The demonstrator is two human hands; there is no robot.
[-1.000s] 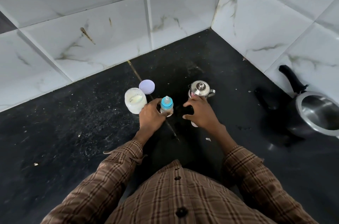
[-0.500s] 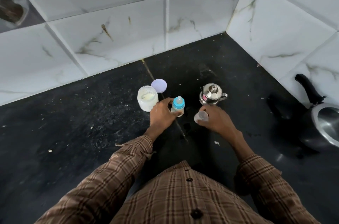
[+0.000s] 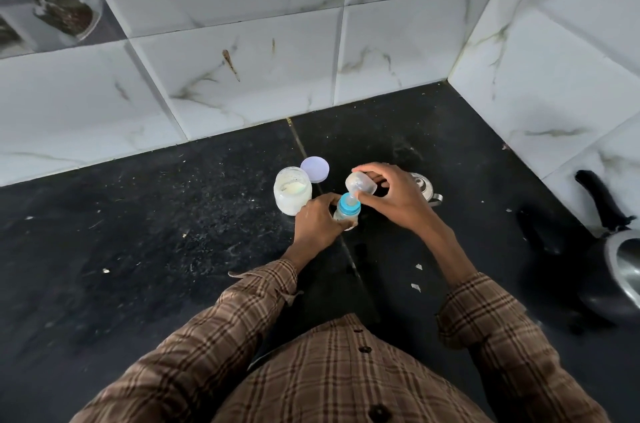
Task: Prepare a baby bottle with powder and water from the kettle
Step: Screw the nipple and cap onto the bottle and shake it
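Note:
A small baby bottle (image 3: 347, 209) with a blue collar and a clear teat stands on the black counter (image 3: 173, 232). My left hand (image 3: 318, 225) grips its body. My right hand (image 3: 394, 197) holds the clear dome cap (image 3: 360, 183) tilted just above the teat. Left of the bottle stands an open jar of white powder (image 3: 292, 190), with its pale round lid (image 3: 314, 169) lying behind it. The small steel kettle (image 3: 425, 188) is mostly hidden behind my right hand.
A steel pot (image 3: 620, 270) with a black handle sits at the right edge, against the tiled wall. White marble tiles (image 3: 242, 76) close the back and right sides. A glass jar (image 3: 65, 10) rests in a niche at upper left. Crumbs lie scattered on the counter.
My right hand has lifted the clear cap from the counter near the kettle and brought it left, over the bottle's teat. My left hand has kept its hold on the bottle.

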